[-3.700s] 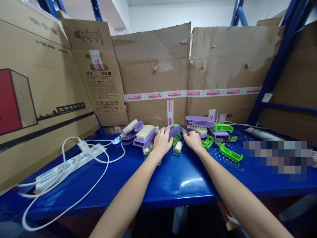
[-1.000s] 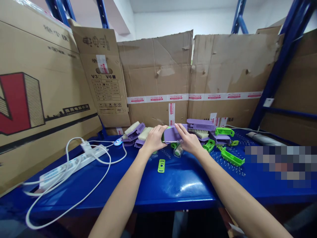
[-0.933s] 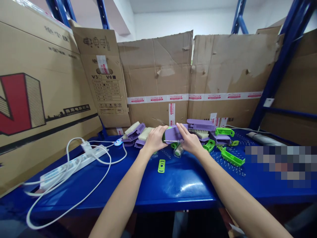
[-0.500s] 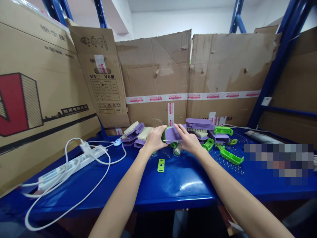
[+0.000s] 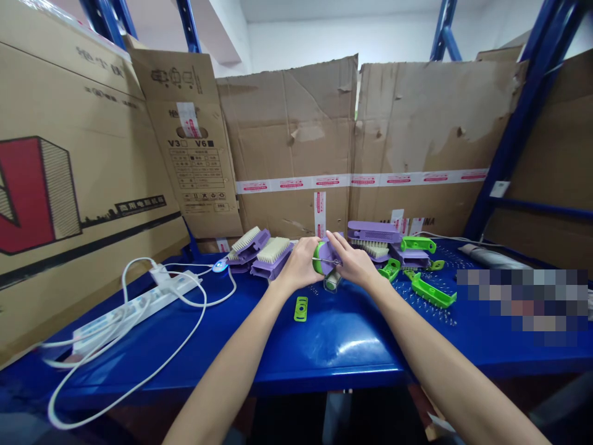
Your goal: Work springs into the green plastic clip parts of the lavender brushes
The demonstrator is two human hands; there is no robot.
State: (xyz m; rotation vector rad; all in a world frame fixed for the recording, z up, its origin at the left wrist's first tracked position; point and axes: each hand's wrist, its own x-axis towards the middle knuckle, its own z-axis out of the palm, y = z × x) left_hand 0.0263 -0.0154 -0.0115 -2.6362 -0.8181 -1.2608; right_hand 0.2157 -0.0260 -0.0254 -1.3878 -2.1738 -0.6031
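Observation:
In the middle of the head view, a purple brush body [image 5: 327,252] with a green end part is held between both hands. My left hand [image 5: 300,264] is closed around its green end. My right hand [image 5: 353,261] grips the purple side, fingers stretched over its top. A thin metal rod [image 5: 324,261] crosses the near face of the brush body; its right end goes under my right hand. Below sits a small clear item with a whitish core [image 5: 332,281], partly covered. A flat green slotted plate [image 5: 301,309] lies nearer on the blue table [image 5: 324,352].
Left of my hands lie purple brushes with cream bristles [image 5: 273,250]. To the right are more purple brushes [image 5: 374,232], green handle parts [image 5: 433,292] and scattered small screws [image 5: 435,315]. A white power strip [image 5: 134,315] with looped cables lies left. Cardboard sheets [image 5: 287,136] stand behind.
My left hand has shifted right, closer to my right hand. The held brush body has turned, its green end now further right and less of its purple side showing.

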